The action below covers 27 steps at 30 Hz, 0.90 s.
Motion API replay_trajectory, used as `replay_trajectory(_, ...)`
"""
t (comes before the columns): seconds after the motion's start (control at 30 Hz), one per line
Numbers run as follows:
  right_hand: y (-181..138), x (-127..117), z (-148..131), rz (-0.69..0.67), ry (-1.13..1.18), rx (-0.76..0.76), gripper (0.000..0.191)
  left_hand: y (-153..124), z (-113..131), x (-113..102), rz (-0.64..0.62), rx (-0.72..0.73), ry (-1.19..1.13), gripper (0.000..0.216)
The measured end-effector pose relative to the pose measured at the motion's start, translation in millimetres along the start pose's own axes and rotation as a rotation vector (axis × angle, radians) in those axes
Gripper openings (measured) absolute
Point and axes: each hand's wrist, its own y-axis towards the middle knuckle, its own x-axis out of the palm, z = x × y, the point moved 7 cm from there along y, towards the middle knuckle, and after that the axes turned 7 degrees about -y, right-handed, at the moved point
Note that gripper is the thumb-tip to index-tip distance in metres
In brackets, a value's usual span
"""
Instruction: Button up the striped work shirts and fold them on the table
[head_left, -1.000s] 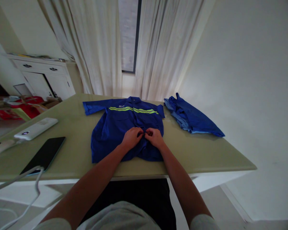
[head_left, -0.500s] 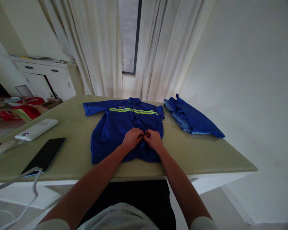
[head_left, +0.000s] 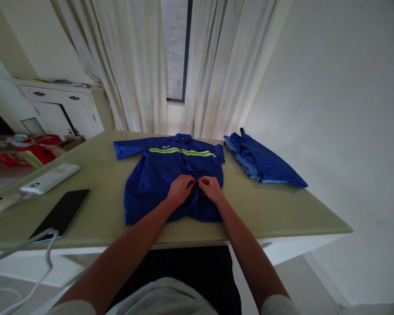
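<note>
A blue short-sleeved work shirt (head_left: pixel 144 188) with a yellow-green reflective band across the chest lies front up, its collar pointing away from me. Over its front opening, in the lower half, my left hand (head_left: pixel 181 189) pinches the cloth. Close beside it, my right hand (head_left: pixel 210 190) pinches the front edge too, the fingertips of both almost meeting. Whatever small part, such as a button, sits between the fingers is too small to make out. The shirt's left sleeve stretches out flat, while the right one looks bunched and short.
Folded blue clothing (head_left: pixel 262 159) lies at the right of the table (head_left: pixel 269 214), near the wall. To the left are a black phone (head_left: pixel 64 212), a white power bank (head_left: pixel 51 178) and a white cable (head_left: pixel 49 251). Curtains (head_left: pixel 131 65) hang behind the table.
Both hands stay at the shirt's front opening. My right hand's fingers have shifted slightly, and the shirt keeps its place.
</note>
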Motion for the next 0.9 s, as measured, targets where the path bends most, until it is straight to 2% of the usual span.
replay_trajectory(0.13,0.8,-0.6,-1.0,0.005,-0.017,-0.070,0.020,0.6,-2.8,-0.6,0.016,-0.017,-0.021,0.009)
replay_trajectory(0.4,-1.1,-8.0,-12.3,0.113,-0.210,-0.246,0.019,2.9,-8.8,-0.8,0.044,-0.050,-0.089,0.010)
replay_trajectory(0.5,-2.6,-6.9,-12.1,0.134,-0.265,-0.270,0.019,4.6,-11.9,0.6,0.028,-0.044,-0.129,0.012)
replay_trajectory(0.63,-2.1,-2.9,-10.0,0.094,-0.258,-0.293,0.020,6.1,-14.8,0.5,-0.002,-0.063,-0.157,0.013)
replay_trajectory(0.77,-1.4,-1.1,-11.0,0.062,-0.225,-0.304,0.018,5.2,-11.5,-0.5,-0.008,-0.041,-0.116,0.011)
replay_trajectory(0.9,-3.2,-4.3,-14.8,0.094,-0.182,-0.304,0.018,2.7,-9.0,3.2,-0.029,-0.004,-0.047,0.009)
